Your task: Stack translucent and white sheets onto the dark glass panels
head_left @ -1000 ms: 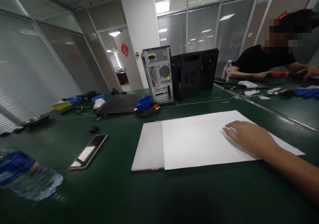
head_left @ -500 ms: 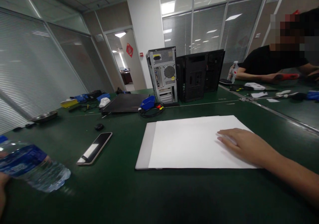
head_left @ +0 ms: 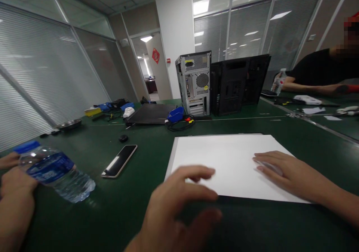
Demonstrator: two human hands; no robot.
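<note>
Your right hand (head_left: 283, 171) lies flat, fingers spread, on the white paper sheet (head_left: 227, 164) covering a grey slab on the dark green tabletop (head_left: 140, 203); your left hand (head_left: 174, 207) hovers open at its near edge, gripping nothing; squaring the sheet seems underway, calling for a light two-handed nudge

Green table (head_left: 252, 226) bears a white sheet (head_left: 224, 162), a phone (head_left: 119, 160) and a tilted water bottle (head_left: 56, 171) (held).

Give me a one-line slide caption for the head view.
Right hand flat on white sheet, left hand reaching toward its near edge on green table.
</note>
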